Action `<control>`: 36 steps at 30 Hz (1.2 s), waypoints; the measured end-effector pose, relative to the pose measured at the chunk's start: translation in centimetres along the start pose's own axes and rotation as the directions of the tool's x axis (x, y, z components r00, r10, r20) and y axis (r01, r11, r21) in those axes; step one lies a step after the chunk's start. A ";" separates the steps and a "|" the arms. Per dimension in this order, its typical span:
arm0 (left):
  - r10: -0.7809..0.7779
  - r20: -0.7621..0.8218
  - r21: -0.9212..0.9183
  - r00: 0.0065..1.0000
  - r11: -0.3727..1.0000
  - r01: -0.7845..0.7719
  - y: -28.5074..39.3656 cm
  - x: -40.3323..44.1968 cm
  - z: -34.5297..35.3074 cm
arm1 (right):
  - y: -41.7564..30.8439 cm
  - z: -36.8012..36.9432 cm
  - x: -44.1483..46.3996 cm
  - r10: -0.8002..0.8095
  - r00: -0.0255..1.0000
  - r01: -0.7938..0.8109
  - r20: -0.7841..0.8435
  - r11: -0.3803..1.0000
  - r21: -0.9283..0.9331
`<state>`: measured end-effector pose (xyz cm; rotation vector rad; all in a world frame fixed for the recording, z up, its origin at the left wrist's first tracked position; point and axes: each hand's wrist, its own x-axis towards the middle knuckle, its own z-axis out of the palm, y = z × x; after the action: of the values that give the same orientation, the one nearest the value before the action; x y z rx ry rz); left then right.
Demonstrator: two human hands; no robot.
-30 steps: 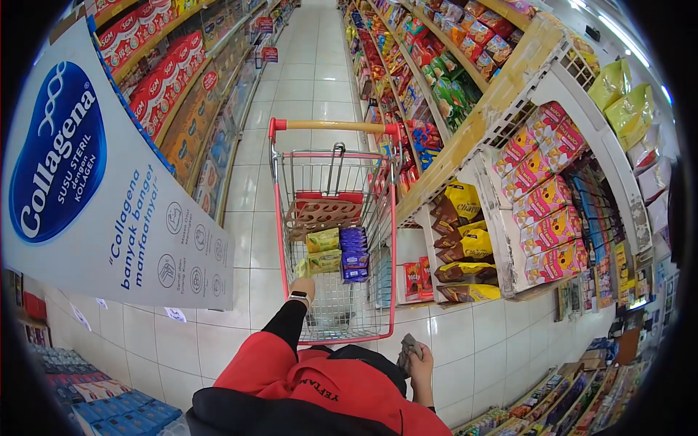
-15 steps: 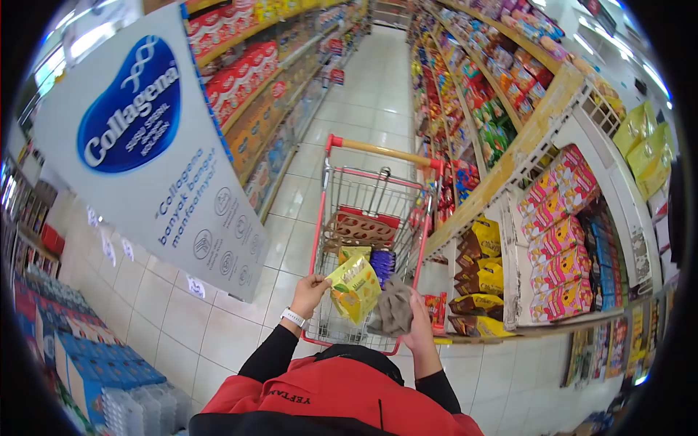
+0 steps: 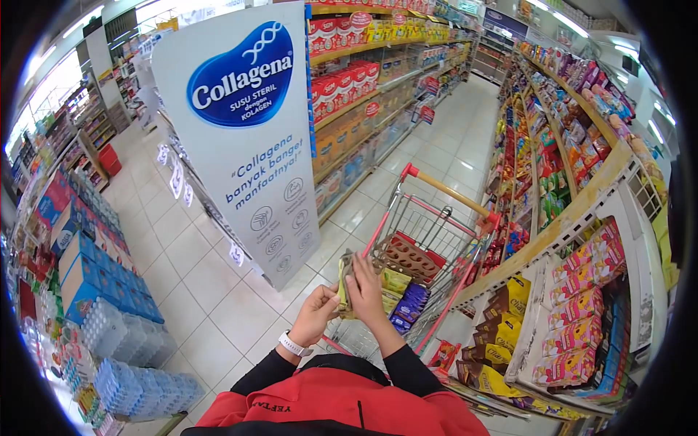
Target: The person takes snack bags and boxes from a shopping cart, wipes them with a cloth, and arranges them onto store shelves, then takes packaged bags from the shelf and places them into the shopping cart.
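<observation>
Sleeves: my black cuffs [image 3: 256, 378] and red jacket [image 3: 320, 400] fill the bottom centre of the frame.
Watch: white, on my left wrist [image 3: 294, 343].
Left hand: my thumb and fingers [image 3: 315, 314] are clamped on the packet's lower edge.
Packet: yellow-green, at the centre of the frame, between my two hands [image 3: 342, 285].
Cloth: grey, against the packet, partly hidden under my right hand [image 3: 349, 270].
Right hand: my fingers lie together, stretched over the cloth [image 3: 365, 287]; I cannot tell whether they grip it.
Cart: right of centre, its red rail [image 3: 385, 214] just beyond my hands.
Inside it: yellow packs [image 3: 395, 282] beside purple packs [image 3: 411, 301], with a holed brown tray [image 3: 411, 256] above them.
Lower right: brown-and-yellow bags [image 3: 502, 327], then pink packs [image 3: 574, 320].
Lower left: wrapped bottles [image 3: 145, 389], with blue boxes [image 3: 109, 283] above.
Sign: white, "Collagena", standing upper left of centre [image 3: 240, 152].
Top: red boxes [image 3: 345, 87] line the shelves behind the sign; snack bags [image 3: 578, 142] line the right side.
</observation>
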<state>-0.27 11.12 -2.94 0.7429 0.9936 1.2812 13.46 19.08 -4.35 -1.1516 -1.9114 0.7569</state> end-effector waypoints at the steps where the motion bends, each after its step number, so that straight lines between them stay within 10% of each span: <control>1: 0.010 0.022 0.000 1.000 1.000 -0.010 0.3 -0.5 -0.1 | 0.6 0.4 0.6 -0.019 0.998 0.022 -0.058 0.998 0.052; 8: 0.131 -0.005 -0.242 0.991 0.962 -0.128 3.4 -2.4 -0.5 | 2.8 0.9 1.4 -0.078 0.961 0.105 -0.264 0.990 0.093; 11: 0.217 -0.053 -0.323 0.975 0.920 -0.223 4.7 -2.6 -1.6 | 8.2 1.6 -0.2 0.128 0.992 -0.128 -0.016 0.992 -0.015; 14: 0.239 -0.123 -0.382 0.963 0.884 -0.268 5.1 -2.8 -1.6 | 9.2 0.7 0.7 0.415 0.889 -0.323 -0.194 0.868 0.378; 16: 0.254 -0.145 -0.402 0.956 0.868 -0.292 4.6 -2.4 -1.4 | 4.3 -2.8 2.5 0.386 0.859 -0.066 -0.337 0.735 0.675; 20: 0.284 -0.183 -0.407 0.941 0.850 -0.335 3.1 -0.8 0.5 | -3.9 -3.6 2.7 0.130 0.973 0.007 -0.191 0.809 0.588; 22: 0.321 -0.139 -0.395 0.937 0.849 -0.350 2.2 -0.4 1.9 | -5.0 -1.5 2.2 -0.375 0.917 0.385 -0.138 0.922 0.049; 26: 0.398 -0.054 -0.375 0.916 0.842 -0.388 2.9 -0.6 2.8 | -6.6 -1.0 1.5 -0.258 0.954 0.242 -0.150 0.963 -0.117; 33: 0.384 0.006 -0.430 0.923 0.835 -0.344 3.9 -1.3 3.1 | -0.9 1.7 2.7 0.101 0.982 -0.005 -0.161 0.861 0.509; 36: 0.360 0.004 -0.450 0.933 0.834 -0.320 4.5 -1.8 2.6 | -0.1 2.0 2.3 0.391 0.897 -0.353 0.206 0.353 0.867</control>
<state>0.18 10.31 2.42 0.6256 0.4706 1.6974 11.08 20.98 -4.62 -0.8391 -0.8528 1.7281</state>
